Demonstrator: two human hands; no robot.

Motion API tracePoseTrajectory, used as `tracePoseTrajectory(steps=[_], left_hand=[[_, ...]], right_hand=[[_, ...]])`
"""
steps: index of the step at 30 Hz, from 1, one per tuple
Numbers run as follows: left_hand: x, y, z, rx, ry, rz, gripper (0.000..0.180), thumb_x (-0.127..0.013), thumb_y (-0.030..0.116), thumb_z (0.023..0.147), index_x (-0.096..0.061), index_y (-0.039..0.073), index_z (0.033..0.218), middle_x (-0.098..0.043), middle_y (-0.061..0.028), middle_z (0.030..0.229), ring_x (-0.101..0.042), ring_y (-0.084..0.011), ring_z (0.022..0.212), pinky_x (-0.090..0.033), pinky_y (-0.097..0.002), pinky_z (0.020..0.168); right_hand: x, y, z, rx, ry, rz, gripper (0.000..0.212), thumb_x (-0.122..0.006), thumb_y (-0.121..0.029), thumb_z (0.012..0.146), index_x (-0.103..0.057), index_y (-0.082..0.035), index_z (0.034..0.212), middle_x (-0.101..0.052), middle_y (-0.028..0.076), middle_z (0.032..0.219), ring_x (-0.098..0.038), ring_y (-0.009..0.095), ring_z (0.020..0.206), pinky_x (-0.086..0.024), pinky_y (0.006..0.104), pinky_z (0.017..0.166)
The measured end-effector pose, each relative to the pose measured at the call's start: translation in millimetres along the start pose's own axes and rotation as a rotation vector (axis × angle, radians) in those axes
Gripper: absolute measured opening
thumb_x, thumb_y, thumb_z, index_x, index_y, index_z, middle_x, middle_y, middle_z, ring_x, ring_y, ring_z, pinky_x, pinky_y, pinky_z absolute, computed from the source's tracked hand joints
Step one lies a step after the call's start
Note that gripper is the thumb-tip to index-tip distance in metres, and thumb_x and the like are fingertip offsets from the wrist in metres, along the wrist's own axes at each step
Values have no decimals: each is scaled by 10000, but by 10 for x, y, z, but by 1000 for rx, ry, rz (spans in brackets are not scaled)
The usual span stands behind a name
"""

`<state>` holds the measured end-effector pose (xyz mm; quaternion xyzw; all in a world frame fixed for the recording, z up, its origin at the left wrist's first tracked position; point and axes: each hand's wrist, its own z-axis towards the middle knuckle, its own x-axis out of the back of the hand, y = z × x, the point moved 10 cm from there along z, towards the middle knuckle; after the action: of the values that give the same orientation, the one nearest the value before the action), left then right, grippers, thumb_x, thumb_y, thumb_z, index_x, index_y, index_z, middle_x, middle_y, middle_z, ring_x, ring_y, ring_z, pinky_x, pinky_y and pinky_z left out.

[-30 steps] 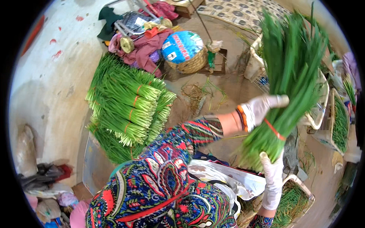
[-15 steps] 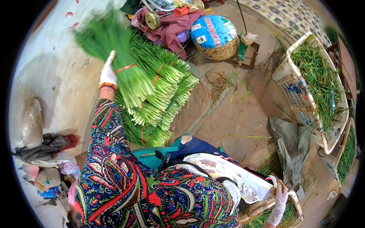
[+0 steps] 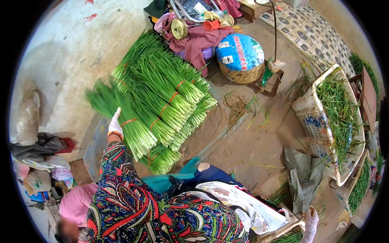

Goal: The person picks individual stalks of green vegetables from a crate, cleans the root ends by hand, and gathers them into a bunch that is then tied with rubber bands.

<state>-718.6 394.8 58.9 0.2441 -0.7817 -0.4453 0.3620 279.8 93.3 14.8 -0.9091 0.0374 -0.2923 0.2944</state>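
Observation:
My left hand (image 3: pixel 115 122), in a white glove, grips a bundle of garlic chives (image 3: pixel 138 135) tied with an orange-red band. The bundle's pale cut ends point toward lower right and its blurred green tips toward upper left. It is at the left edge of a heap of similar banded bundles (image 3: pixel 178 106), whose cut ends face the same way. At the lower right is my right hand (image 3: pixel 310 223), also gloved in white, its fingers curled together beside a crate's rim (image 3: pixel 292 229). Whether anything is inside those fingers is hidden.
A white plastic crate (image 3: pixel 314 121) of loose green leaves stands at right, near a grey sack (image 3: pixel 300 174). Behind the heap are a blue-covered woven basket (image 3: pixel 240 73) and piled cloths (image 3: pixel 198 38). Someone in pink (image 3: pixel 77 204) is at lower left, by the pale wall (image 3: pixel 69 69).
My left hand has brought the chive bundle down from above the heap to its left edge. My right hand has shifted right and down. The view has shifted too, bringing the pink-clad person further in.

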Motion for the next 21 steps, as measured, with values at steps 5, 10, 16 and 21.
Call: tracePoseTrajectory(steps=[5,10,16,21], left_hand=[[-1210,333,-408,-156,-592,349,672,-706,290,706,-429,8,1250,-520,-113,1200,-490,-217,1085,-356,-323,950],[-2214,391,-1346,-493,-1035,1124,880,-762,372,594,-375,-59,1257,-508,-197,1206,-505,-274,1094,-389,-314,924],[-2620,96,-1798,-582,-1293,1388,873,-777,417,529,-438,13,1225,-587,-209,1063,-567,-318,983,-438,-351,847],[-2252,386,-972,-477,-944,1255,1032,-786,401,541,-289,-68,1314,-419,-241,1287,-425,-294,1192,-329,-310,998]], right_hand=[[262,844,314,212,58,-115,215,-508,-106,879,-527,-64,1090,-543,8,670,-462,69,491,-390,209,437],[-316,810,-383,237,-607,-588,602,-401,-172,898,-100,-234,1415,-102,58,1459,-183,213,1320,-213,300,1081],[-226,520,-682,69,-253,-596,414,-408,-187,906,-348,-124,1311,-370,54,1309,-401,221,1167,-360,358,977],[-73,1137,-793,-242,-267,428,399,-439,-191,902,-366,-133,1290,-316,66,1335,-306,249,1224,-265,416,1038]])
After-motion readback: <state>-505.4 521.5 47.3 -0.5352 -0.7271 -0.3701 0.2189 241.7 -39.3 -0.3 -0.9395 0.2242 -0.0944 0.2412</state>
